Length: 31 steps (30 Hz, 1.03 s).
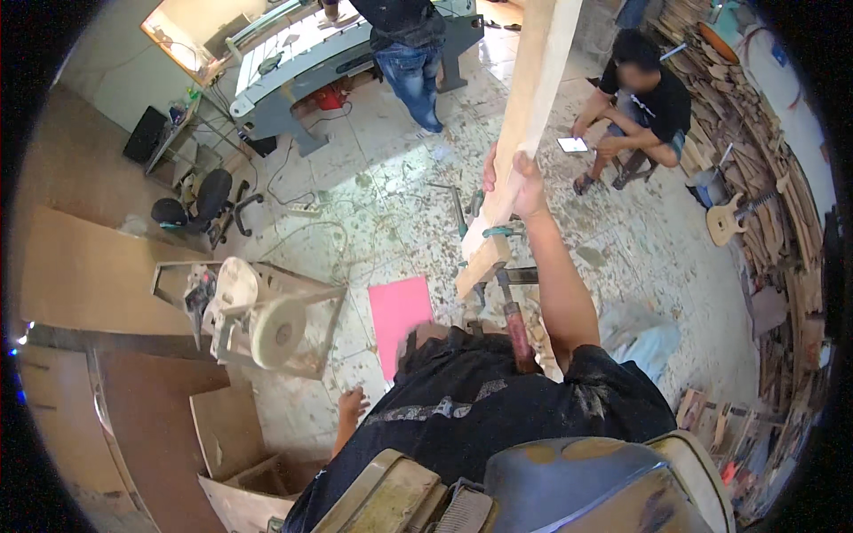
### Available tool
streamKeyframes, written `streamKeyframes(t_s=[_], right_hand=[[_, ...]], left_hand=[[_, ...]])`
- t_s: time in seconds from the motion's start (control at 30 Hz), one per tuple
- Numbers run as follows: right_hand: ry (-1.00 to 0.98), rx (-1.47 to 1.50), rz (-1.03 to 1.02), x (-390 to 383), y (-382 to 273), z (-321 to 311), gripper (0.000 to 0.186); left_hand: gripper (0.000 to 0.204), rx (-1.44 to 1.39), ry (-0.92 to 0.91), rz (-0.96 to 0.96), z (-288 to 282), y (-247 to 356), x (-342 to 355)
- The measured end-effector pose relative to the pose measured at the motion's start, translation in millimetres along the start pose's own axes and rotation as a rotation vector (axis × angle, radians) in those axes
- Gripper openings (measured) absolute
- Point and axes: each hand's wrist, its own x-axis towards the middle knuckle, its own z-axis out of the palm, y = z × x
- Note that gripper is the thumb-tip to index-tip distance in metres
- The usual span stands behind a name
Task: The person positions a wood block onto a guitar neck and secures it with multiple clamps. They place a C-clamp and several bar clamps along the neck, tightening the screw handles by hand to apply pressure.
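Note:
My right hand [530,188] is wrapped round a long pale wooden board [537,84], its thumb on the near face and its fingertips showing at the left edge. The board slants up and away from me past the top of the view. At its lower end are green-and-dark clamps [498,231], and a bar clamp with a red handle [516,327] points back toward my body. My left hand [353,405] hangs low at my left side, away from the board. Its fingers look loosely apart, with nothing seen in them.
A pink sheet [400,315] lies on the dusty tiled floor. At left stand a wooden-framed machine with a round wheel [277,333] and an office chair [213,197]. One person [644,102] sits at right; another [409,53] stands by a long machine. Wood offcuts [782,204] line the right wall.

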Motion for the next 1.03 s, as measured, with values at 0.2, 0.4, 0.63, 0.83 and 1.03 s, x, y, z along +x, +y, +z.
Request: streamKeyframes(t_s=[0.2,0.4,0.63,0.83,1.03], right_hand=[[0.196,-0.025,0.027,139,27,-70,0.058],[0.243,-0.055,-0.032,269,42,-145,0.056],[0.323,-0.049,-0.108,408,31,-233,0.054],[0.453,-0.218,-0.203,518,9,-319,0.051],[0.484,-0.187,-0.17,633,7,-452,0.052]], left_hand=[[0.038,0.202,-0.062,0.053,24,56,83],[0.04,0.31,-0.161,0.077,71,212,208],[0.048,0.316,-0.281,0.043,109,495,310],[0.051,0.178,-0.29,-0.012,161,686,366],[0.068,0.251,-0.268,-0.226,242,735,466]])
